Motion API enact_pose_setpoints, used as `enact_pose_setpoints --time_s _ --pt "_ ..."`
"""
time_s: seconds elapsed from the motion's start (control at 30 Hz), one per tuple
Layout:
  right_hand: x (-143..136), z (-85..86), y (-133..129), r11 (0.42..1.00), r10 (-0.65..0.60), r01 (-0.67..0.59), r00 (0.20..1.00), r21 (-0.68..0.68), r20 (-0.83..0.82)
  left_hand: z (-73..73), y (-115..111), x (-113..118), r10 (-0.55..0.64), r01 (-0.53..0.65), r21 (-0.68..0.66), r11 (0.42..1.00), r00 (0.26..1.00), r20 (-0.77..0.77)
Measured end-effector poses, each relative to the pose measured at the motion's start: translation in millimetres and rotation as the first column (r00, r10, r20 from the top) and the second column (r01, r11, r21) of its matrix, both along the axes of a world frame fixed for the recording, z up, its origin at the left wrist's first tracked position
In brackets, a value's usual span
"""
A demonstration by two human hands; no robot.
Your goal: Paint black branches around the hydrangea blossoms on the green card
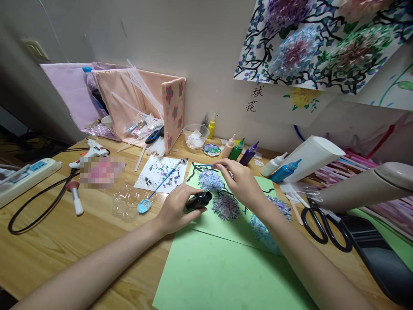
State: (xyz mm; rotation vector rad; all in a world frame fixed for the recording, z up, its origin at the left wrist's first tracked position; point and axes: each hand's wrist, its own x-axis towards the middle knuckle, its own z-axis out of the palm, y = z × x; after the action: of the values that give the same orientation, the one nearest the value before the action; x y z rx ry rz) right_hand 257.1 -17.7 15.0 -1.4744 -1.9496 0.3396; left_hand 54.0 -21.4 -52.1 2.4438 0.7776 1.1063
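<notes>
1. Nearest the camera, bare green paper (219, 275), lying flat on the wooden bench (103, 258), with a line running across, edge or fold, cannot tell which
2. Left hand (176, 209): gripping a black bottle (198, 200) in curled fingers, tipped over, mouth toward the flowers
3. Right hand (240, 181): fingers pinched together above the far part of the paper, apparently on a thin blue brush (211, 165), mostly out of sight
4. Done so far: four fluffy flowers, one blue-violet (210, 180), one grey-purple (226, 206) just nearer, one light blue (263, 232) and one purple (281, 206), both partly behind the right forearm (297, 241)
5. Also done: black branches (193, 171) at the far left corner, plus short strokes between flowers and toward the right edge
6. Left to do, as a guess: more branches linking the flowers, maybe leaves, going by the fuller wall picture (297, 47); probably past halfway
7. Lying to the left, another brush (166, 177) across a smudged white sheet (148, 172)
</notes>
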Motion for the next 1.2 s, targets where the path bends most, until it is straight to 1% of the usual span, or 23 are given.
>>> enact_pose_setpoints --time_s 0.2,0.5,0.7,0.8,1.0,1.2 --pt "-0.8 -6.5 2.8 0.999 0.046 -0.046 0.999 0.005 0.025 0.6 -0.6 -0.6 -0.003 0.003 -0.001 1.0 1.0 -0.003" --pt "-0.7 -5.8 3.6 0.998 0.056 -0.054 0.998 -0.033 0.04 0.6 -0.3 -0.5 0.002 -0.002 -0.003 1.0 1.0 -0.005" --pt "1.8 -5.0 3.0 0.998 0.056 -0.056 0.997 -0.004 0.043 1.0 0.1 -0.1 0.003 -0.003 -0.01 1.0 1.0 0.001" --pt "3.2 -1.6 2.1 0.999 0.039 -0.04 0.999 0.027 0.032 0.8 0.1 -0.2 0.005 -0.005 -0.013 1.0 1.0 -0.003" --pt "5.3 5.6 0.0 0.997 -0.022 0.026 0.999 0.068 -0.048 -0.2 -0.5 -1.3 -0.005 0.005 -0.024 1.0 1.0 0.008" --pt "4.6 1.3 1.6 0.999 -0.004 0.006 1.0 0.052 -0.031 0.2 -0.9 -1.0 -0.001 0.002 -0.031 1.0 1.0 0.006"
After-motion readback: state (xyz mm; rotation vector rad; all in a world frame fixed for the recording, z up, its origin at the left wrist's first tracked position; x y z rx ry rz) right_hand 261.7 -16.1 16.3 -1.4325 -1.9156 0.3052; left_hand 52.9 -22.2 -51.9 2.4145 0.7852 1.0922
